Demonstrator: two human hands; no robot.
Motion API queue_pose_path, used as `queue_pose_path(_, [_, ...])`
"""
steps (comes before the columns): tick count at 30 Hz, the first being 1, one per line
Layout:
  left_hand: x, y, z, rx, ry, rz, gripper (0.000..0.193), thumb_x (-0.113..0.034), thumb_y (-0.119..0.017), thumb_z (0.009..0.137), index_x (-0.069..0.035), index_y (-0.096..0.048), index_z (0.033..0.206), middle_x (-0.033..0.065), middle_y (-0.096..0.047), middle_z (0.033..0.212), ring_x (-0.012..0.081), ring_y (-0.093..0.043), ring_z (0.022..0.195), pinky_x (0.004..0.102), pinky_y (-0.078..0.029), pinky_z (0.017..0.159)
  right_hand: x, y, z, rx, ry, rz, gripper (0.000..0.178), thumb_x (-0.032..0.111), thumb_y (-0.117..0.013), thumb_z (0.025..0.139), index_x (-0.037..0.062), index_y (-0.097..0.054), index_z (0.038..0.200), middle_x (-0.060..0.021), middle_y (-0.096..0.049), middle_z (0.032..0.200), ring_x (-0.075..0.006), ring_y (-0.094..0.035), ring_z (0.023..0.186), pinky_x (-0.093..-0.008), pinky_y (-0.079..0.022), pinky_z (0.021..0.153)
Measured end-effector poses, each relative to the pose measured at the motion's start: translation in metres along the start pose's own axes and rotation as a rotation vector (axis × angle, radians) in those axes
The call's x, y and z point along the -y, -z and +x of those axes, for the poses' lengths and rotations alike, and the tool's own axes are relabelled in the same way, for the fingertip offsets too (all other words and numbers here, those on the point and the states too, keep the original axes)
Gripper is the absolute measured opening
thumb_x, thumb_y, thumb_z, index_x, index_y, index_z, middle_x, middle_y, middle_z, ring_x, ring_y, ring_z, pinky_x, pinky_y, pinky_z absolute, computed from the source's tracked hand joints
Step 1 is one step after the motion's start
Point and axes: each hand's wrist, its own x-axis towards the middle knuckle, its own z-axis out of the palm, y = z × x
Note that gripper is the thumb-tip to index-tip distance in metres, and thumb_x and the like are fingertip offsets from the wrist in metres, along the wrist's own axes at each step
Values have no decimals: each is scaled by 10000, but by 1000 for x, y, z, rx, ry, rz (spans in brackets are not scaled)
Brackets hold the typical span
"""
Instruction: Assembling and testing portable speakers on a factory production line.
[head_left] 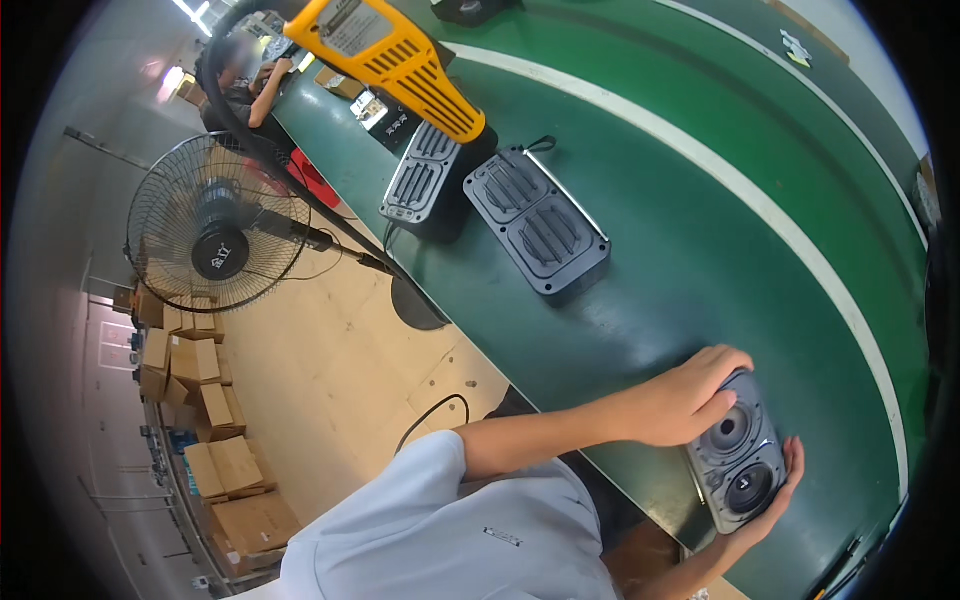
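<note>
A grey two-driver speaker (738, 450) lies on the green bench at the lower right, its two round cones bare and facing up. My left hand (685, 402) is closed over its upper end, with the thumb along the front edge. Round the lower right side and bottom corner wraps my right hand (777, 510), the fingers along the casing. Farther off stands a dark grey speaker with slatted grilles (540, 222), a wrist strap at its top. Beside it is a second slatted speaker (425, 185), partly hidden by a yellow vented tool (400, 65).
The green bench (680, 250) carries a white stripe (740, 180) along its length. A black hose runs past the yellow tool. To the left stand a floor fan (220, 225) and several cardboard boxes (225, 465). Another person (245, 95) works at the bench's far end.
</note>
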Motion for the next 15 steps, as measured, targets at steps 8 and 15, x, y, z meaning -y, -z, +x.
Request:
queue_pose_path(8, [23,10,-37,-9,-166,-203,463,-302,-585,1036,-16,-416,1358,244,-457,1468,360,-422,1417,503,-298,1187,15,-49,-26,-169,-132,-202,932,670,-488,937,-30,-324,1531,-231,-566,1400,-341,-524,1327,-455,-369,1151])
queue_pose_path(15, [36,10,-52,0,-168,-272,759,-523,-726,924,-24,-424,1408,309,-352,1561,405,-325,1490,512,-275,1189,1,-28,-55,-1,191,-382,681,599,-602,957,-11,-589,1259,-288,-478,1380,-389,-525,1265,-469,-437,1038])
